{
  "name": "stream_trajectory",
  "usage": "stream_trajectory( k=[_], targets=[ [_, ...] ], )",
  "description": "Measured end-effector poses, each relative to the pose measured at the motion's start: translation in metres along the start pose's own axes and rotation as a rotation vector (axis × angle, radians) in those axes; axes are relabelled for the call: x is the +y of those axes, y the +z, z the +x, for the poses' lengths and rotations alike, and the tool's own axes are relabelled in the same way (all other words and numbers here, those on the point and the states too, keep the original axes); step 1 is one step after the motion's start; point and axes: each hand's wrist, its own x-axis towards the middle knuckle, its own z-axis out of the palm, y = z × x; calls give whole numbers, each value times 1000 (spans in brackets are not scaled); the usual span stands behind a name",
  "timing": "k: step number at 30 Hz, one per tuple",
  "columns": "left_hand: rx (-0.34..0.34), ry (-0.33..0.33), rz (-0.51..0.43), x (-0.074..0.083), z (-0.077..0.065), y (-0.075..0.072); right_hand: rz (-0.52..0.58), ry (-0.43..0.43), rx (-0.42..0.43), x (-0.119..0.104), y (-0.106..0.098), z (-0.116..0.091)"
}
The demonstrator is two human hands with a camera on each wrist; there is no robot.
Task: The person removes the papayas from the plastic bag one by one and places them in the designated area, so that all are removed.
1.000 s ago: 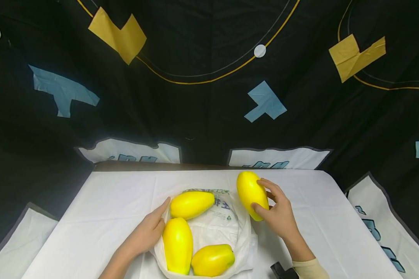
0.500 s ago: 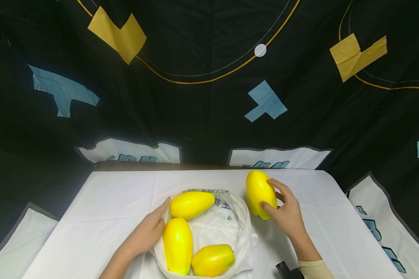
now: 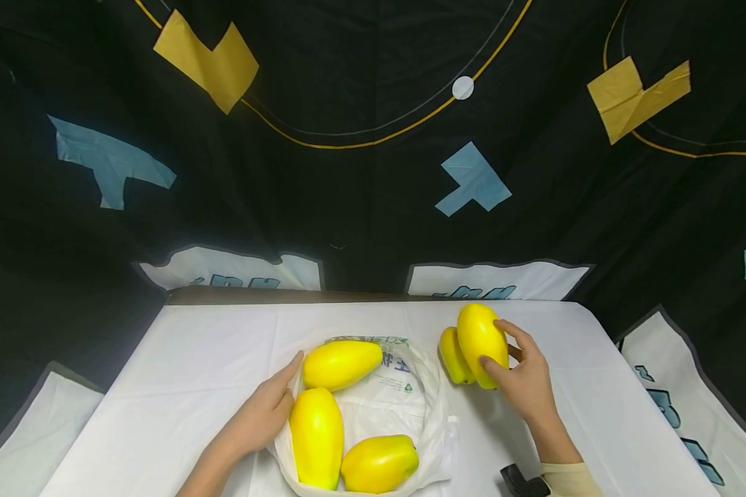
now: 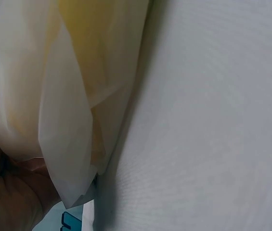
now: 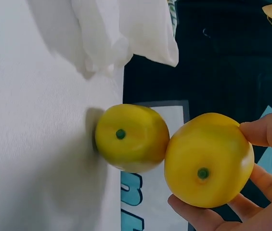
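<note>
My right grip held a big yellow fruit, my thumb on one side and my fingers on the other, spread just as wide as the fruit. That fruit was to the right of the white bag, over the table. A second fruit sat just to its left. My left grip was at the bag's left edge, with one finger out straight; I could not tell if the others had hold of the plastic.

The bag had blue writing inside, folded too much for me to read. Green writing along the far rim was too squashed to read, and there was a small green triangle. Behind the table, the black cloth had fat blue letters on white patches, cut off so no whole word showed.

Three more fruits lay in the bag: far, left and near.

Only my right wrist's view showed a green dot on the end of the fruit I held and another on the second fruit. There, the held one was higher, and the two looked like they touched. From my left wrist, yellow showed through the thin bag.
</note>
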Motion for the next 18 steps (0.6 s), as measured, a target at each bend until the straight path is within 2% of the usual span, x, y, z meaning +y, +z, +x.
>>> stream_trajectory(
  k=[9,18],
  targets=[
    [-2,0,-4,0,0,0,7,73,16,7,-8,2],
    [-17,4,-17,0,0,0,0,109,27,14,-13,2]
  ],
)
